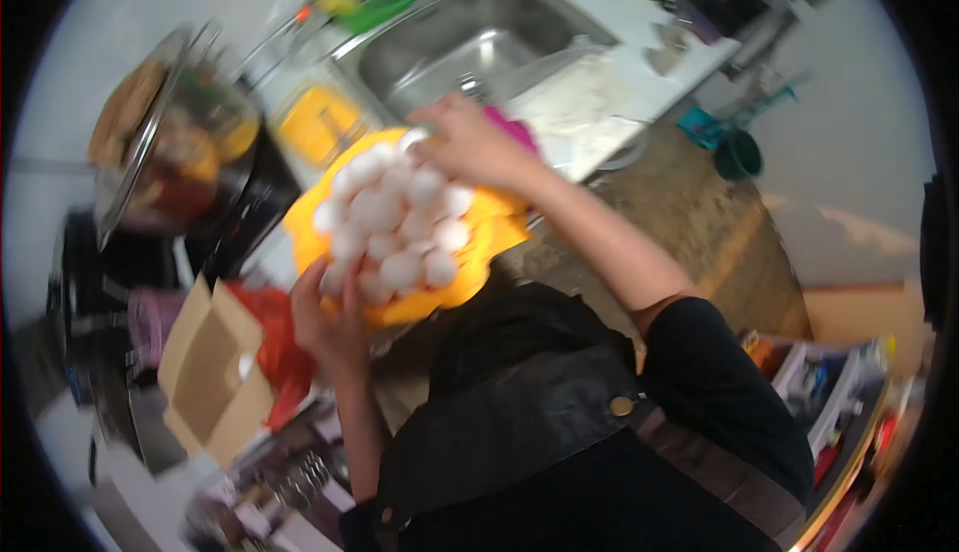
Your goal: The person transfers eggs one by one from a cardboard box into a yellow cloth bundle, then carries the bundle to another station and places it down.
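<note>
White eggs (377, 211) are heaped in a yellow-orange egg tray or sheet (479, 282) in front of me, blurred by motion. My left hand (330, 312) supports the near left side, its fingers spread against the eggs and the edge. At the far right side, my right hand (464, 140) touches an egg near the rim; the fingers are blurred, so a firm grip cannot be told. The underside of the yellow holder is hidden.
Beyond the eggs lie a steel sink (464, 42), a yellow container (318, 121) and a white plastic bag (569, 99). An open cardboard box (217, 372) and a red plastic bag (277, 350) are at left. Right, an open drawer (817, 395) holds items.
</note>
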`<state>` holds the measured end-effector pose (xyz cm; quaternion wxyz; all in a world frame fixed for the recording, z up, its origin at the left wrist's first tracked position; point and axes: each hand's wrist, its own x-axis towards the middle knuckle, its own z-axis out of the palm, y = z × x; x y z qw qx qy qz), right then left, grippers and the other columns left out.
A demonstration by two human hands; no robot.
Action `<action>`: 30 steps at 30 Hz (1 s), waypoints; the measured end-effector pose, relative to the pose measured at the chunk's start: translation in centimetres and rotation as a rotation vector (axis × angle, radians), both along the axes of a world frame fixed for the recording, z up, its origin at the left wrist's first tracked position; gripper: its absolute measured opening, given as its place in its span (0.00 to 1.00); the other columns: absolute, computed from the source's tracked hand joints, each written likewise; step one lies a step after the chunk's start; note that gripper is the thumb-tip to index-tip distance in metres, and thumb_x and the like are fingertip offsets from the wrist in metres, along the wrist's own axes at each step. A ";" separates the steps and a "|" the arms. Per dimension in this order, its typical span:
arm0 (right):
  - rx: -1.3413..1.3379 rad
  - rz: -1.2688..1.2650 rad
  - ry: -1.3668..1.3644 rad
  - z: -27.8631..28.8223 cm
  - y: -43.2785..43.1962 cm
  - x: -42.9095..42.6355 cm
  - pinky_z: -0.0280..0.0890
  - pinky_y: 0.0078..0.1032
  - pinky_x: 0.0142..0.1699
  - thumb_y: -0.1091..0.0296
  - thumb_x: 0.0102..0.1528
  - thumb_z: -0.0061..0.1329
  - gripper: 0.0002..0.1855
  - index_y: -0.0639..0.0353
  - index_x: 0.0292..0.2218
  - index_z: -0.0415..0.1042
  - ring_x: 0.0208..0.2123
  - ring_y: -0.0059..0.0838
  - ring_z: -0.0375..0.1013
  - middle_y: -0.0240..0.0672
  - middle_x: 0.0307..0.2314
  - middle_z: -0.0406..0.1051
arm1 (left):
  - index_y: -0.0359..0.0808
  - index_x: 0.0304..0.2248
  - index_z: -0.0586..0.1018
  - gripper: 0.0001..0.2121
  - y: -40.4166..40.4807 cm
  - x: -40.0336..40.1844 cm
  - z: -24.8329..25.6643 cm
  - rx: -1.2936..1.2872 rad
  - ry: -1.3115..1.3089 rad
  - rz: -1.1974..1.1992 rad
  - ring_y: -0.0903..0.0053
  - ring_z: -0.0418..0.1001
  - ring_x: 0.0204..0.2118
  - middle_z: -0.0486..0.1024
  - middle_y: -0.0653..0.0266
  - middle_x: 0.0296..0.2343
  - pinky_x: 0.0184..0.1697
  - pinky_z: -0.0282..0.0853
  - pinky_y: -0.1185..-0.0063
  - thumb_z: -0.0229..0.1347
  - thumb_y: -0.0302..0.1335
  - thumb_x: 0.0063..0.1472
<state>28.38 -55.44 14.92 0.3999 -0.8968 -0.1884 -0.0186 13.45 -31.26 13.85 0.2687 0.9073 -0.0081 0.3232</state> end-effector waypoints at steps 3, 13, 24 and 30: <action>0.115 -0.136 -0.079 0.3 -1.1 -2.5 0.63 0.36 0.52 0.58 0.51 0.52 0.22 0.61 0.45 0.72 0.45 0.48 0.66 0.50 0.39 0.67 | 0.29 0.39 0.77 0.16 0.6 0.1 -0.8 -0.065 0.023 -0.001 0.68 0.77 0.38 0.78 0.55 0.36 0.44 0.71 0.75 0.65 0.26 0.53; 0.402 -0.475 -0.107 -0.9 -5.7 -9.8 0.62 0.36 0.51 0.67 0.49 0.51 0.15 0.62 0.39 0.73 0.43 0.50 0.65 0.50 0.36 0.66 | 0.35 0.45 0.76 0.11 2.6 0.2 -4.2 -0.237 0.081 -0.215 0.61 0.68 0.54 0.70 0.52 0.49 0.54 0.66 0.68 0.51 0.28 0.65; 0.328 -0.741 -0.077 -1.7 -9.3 -17.1 0.59 0.35 0.51 0.67 0.52 0.49 0.17 0.65 0.42 0.70 0.44 0.46 0.63 0.46 0.36 0.63 | 0.26 0.49 0.68 0.26 -2.3 4.7 -1.8 -0.044 -0.035 -0.575 0.49 0.64 0.52 0.69 0.45 0.47 0.60 0.51 0.55 0.52 0.42 0.63; 0.372 -0.781 -0.100 -2.1 -10.5 -18.2 0.60 0.34 0.49 0.67 0.52 0.49 0.17 0.65 0.42 0.70 0.42 0.42 0.65 0.44 0.35 0.64 | 0.26 0.50 0.68 0.25 -4.0 5.3 -1.2 -0.025 -0.065 -0.605 0.49 0.64 0.52 0.68 0.45 0.47 0.59 0.52 0.55 0.51 0.42 0.64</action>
